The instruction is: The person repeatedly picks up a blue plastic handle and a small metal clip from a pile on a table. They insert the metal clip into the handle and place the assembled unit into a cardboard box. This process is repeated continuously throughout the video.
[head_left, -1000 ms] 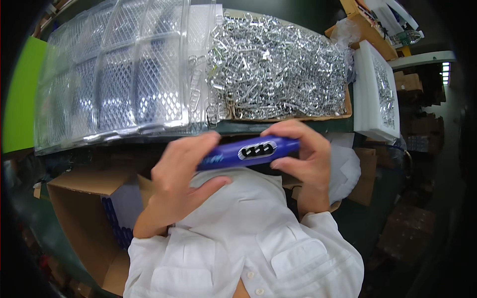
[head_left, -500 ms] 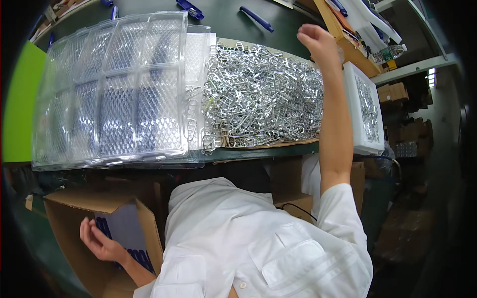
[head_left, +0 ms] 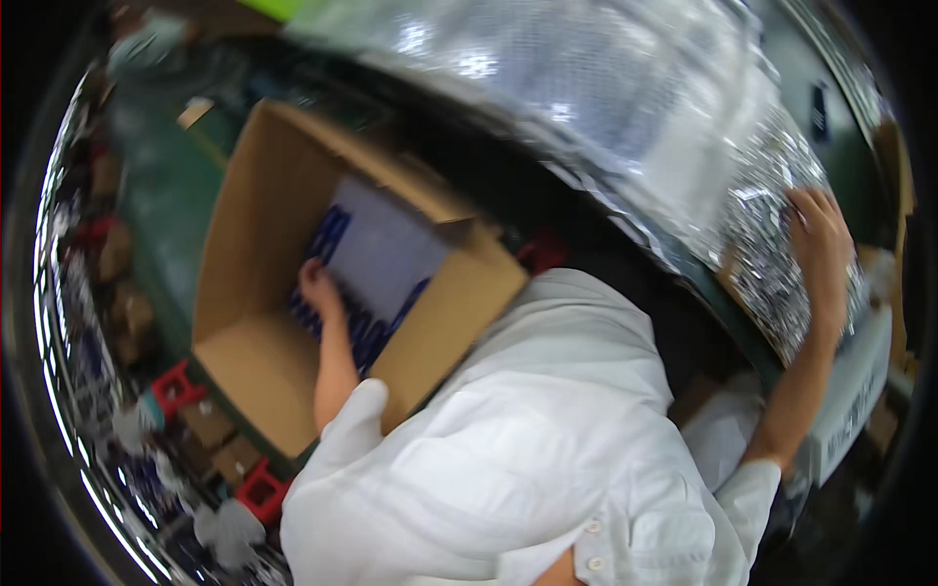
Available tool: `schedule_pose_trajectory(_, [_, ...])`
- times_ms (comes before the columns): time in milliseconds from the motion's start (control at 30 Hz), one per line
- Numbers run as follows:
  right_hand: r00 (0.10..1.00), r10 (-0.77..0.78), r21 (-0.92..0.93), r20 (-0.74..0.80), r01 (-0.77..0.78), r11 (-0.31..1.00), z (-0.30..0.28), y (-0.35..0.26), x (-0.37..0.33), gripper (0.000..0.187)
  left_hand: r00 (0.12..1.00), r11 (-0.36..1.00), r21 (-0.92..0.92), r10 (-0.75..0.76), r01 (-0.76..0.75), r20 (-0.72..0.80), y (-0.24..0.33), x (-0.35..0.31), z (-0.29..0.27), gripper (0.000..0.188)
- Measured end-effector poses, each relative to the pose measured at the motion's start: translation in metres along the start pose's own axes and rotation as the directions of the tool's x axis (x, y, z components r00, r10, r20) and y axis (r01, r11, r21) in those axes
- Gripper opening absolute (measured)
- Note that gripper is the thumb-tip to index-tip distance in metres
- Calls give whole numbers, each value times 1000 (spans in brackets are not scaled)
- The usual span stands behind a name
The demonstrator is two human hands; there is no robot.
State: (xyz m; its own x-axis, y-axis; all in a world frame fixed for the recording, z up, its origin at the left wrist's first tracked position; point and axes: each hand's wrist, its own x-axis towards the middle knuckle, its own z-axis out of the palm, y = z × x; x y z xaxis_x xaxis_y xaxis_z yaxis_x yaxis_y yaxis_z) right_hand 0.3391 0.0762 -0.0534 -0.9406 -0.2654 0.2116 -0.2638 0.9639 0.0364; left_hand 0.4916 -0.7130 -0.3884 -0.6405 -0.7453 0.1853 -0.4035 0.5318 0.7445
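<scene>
My L hand (head_left: 319,290) in cardboard box (head_left: 242,363), by blue items (head_left: 367,340); fingers part-curled, blurry, can't tell grip. R hand (head_left: 823,239) at metal clips (head_left: 765,264), fingers bent, hold unclear. Prob. best: L wrist clear of box, R fingertips light, avoid snagging clips.

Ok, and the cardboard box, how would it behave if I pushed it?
The box probably feels fairly stiff, since it stands straight-sided. Blue things sit deep inside, so it's likely heavier than it would be empty, and perhaps not quick to tip.
</scene>
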Motion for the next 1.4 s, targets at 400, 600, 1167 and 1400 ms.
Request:
schedule_pose_trajectory(400, [955, 258, 195, -146, -228, 954, -41, 4, -67, 24, 876, 610, 632, 279, -478, 393, -15, 25, 25, 42])
schedule_pose_trajectory(600, [906, 383, 283, -179, -325, 902, -42, -27, -115, 21, 777, 404, 678, 160, -614, 608, -12, 63, 35, 37])
schedule_pose_trajectory(1167, [542, 819, 801, -189, -397, 447, -33, -60, -168, 20, 884, 820, 570, -232, -47, 407, 42, -28, 56, 58])
schedule_pose_trajectory(1400, [717, 684, 891, -132, -217, 399, -28, -53, -167, 15, 791, 928, 82, -354, 364, 499, 73, -33, 44, 49])
